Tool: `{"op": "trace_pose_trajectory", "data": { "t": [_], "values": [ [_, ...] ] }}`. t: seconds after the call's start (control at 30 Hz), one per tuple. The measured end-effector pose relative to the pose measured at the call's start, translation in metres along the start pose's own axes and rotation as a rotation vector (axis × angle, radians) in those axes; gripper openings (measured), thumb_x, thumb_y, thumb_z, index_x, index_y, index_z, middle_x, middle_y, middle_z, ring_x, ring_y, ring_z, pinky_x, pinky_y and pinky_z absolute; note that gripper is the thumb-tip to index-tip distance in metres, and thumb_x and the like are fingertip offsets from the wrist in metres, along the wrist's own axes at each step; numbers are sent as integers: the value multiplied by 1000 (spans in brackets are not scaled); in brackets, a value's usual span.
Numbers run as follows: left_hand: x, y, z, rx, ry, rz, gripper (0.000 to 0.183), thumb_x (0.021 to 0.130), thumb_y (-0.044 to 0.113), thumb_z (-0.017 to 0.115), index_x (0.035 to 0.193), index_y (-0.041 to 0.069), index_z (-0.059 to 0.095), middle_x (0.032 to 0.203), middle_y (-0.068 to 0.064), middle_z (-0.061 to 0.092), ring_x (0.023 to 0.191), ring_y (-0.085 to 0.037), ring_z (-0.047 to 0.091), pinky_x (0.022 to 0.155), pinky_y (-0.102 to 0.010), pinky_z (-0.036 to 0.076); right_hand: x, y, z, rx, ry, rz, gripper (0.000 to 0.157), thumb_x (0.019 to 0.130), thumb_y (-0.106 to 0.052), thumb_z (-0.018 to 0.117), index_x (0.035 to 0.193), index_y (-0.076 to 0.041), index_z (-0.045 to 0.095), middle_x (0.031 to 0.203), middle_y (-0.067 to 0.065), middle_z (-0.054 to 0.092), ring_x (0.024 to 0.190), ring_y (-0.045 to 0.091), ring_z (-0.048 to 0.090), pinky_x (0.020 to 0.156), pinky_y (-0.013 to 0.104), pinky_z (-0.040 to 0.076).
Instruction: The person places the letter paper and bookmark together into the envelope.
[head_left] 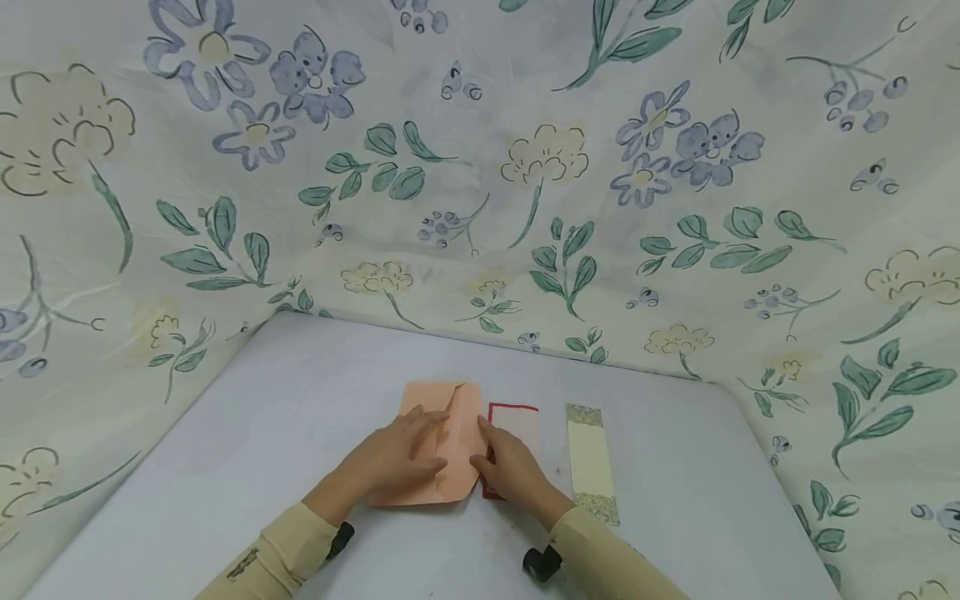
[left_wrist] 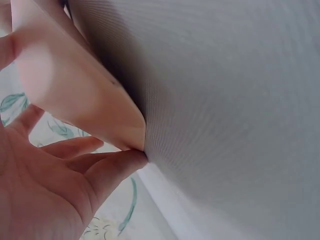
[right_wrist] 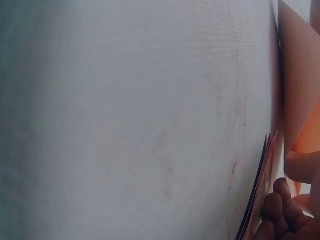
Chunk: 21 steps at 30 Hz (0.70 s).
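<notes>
A peach paper envelope with folded flaps lies on the white table, its creased side up. Over its left part rests my left hand, fingers spread and fairly straight across the paper. In the left wrist view, fingertips touch the edge of the envelope, which stands a little off the table. My right hand pinches the envelope's right edge between thumb and forefinger. Its other fingers curl over a pale card with a red border, partly hidden beneath that hand.
Right of the card lies a cream strip with glittery gold ends. Floral cloth rises behind the table and at both sides. A dark strapped device sits on the right wrist.
</notes>
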<state>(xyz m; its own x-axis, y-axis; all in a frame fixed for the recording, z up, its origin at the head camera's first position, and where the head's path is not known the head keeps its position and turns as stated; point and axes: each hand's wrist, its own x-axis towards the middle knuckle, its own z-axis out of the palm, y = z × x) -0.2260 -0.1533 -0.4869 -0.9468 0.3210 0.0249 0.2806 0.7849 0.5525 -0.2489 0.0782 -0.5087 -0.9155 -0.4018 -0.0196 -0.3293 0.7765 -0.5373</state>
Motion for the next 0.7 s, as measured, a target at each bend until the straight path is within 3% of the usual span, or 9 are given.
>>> {"op": "trace_pose_trajectory", "data": {
  "t": [0.23, 0.7],
  "values": [
    [0, 1, 0, -4, 5, -8, 72, 89, 49, 74, 150, 20, 49, 158, -25, 37, 136, -49, 47, 101, -65, 43, -1, 2, -1, -3, 21, -25, 67, 96, -29, 72, 153, -7, 45, 89, 0, 54, 83, 14, 51, 71, 29, 45],
    [-1, 1, 3, 14, -1, -20, 74, 88, 51, 74, 151, 23, 49, 159, -24, 36, 136, -50, 45, 99, -66, 44, -3, 5, -3, 22, 49, -31, 67, 96, -33, 72, 153, -10, 46, 86, -4, 49, 78, 10, 48, 63, 24, 42]
  ]
}}
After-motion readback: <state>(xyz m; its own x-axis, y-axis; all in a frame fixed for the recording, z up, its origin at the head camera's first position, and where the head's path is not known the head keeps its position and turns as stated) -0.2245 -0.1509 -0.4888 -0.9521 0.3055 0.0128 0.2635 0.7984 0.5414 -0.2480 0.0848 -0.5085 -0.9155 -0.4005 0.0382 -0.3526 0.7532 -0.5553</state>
